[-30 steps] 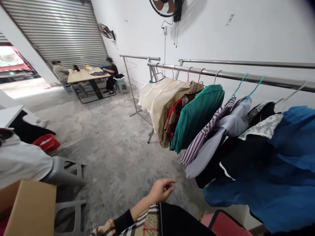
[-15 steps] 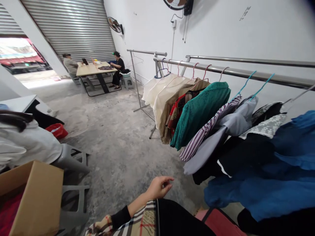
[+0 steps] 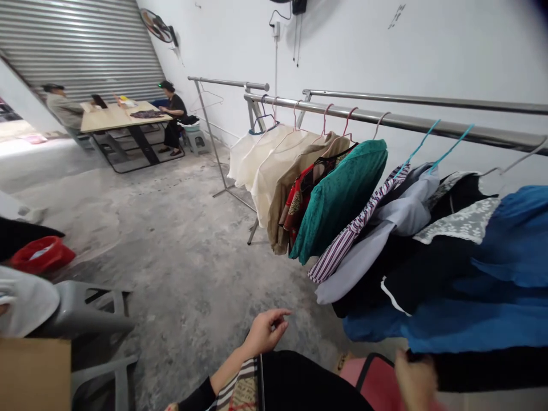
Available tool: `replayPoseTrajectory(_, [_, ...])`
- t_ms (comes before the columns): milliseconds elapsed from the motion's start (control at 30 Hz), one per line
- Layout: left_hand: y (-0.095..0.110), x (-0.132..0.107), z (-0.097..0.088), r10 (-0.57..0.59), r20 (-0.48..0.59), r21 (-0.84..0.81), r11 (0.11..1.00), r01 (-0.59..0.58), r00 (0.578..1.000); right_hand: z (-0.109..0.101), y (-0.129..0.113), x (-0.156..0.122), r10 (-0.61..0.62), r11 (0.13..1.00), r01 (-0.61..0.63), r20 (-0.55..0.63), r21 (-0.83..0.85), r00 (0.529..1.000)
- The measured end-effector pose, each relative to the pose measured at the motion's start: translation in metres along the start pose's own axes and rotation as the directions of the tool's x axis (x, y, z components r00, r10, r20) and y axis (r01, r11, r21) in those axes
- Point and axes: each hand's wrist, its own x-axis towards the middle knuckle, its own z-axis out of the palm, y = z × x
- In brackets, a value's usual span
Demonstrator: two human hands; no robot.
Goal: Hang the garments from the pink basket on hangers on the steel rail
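My left hand [image 3: 266, 332] hangs in front of my body over the concrete floor. Its fingers are loosely curved and the thumb is apart, with nothing held. Low at the right, my right hand [image 3: 416, 377] is blurred by motion. It is beside the end of a black garment [image 3: 479, 368], under the blue garment [image 3: 466, 325]; whether its fingers grip the cloth is not visible. Nearest on the rail are a black garment with white lace [image 3: 462, 222], a grey shirt [image 3: 398, 211], a striped shirt [image 3: 355, 228] and a green velvet top [image 3: 342, 197].
A metal clothes rail [image 3: 363, 114] runs along the wall, with cream clothes [image 3: 274, 165] farther off. At left are a grey stool [image 3: 92, 311], a cardboard box [image 3: 34, 374] and a red bag [image 3: 43, 256]. Two people sit at a far table [image 3: 115, 119]. Something pink [image 3: 379, 379] lies below me.
My view has turned slightly right. My right hand has come into sight beside the black garment at the lower right. My left hand keeps nearly the same pose.
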Motion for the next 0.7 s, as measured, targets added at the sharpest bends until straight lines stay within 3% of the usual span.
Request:
replayPoseTrajectory(133, [-0.016,0.023,-0.034,-0.004,0.024,-0.033,0.999,0.005,1.0,0.085,-0.029,-0.048,-0.14,0.983,0.099,0.28,0.154,0.95])
replayPoseTrajectory(267, [-0.031,0.053,-0.073,0.012,-0.002,-0.075,0.997,-0.012,1.0,0.131,-0.086,-0.094,-0.333,0.93,0.257,0.31,0.261,0.891])
replayPoseTrajectory(367, [-0.045,0.074,-0.102,0.041,-0.028,-0.095,0.995,-0.044,0.999,0.144,-0.143,-0.102,-0.446,0.879,0.363,0.26,0.31,0.857])
replayPoseTrajectory(500, [-0.063,0.094,-0.134,0.049,-0.014,-0.142,0.989,-0.051,0.999,0.144,-0.223,-0.086,-0.554,0.789,0.475,0.117,0.39,0.824])
replayPoseTrajectory(700, [-0.07,0.119,-0.155,0.065,0.069,-0.172,0.984,-0.053,0.995,0.141,-0.337,-0.044,-0.517,0.756,0.515,-0.113,0.404,0.848])
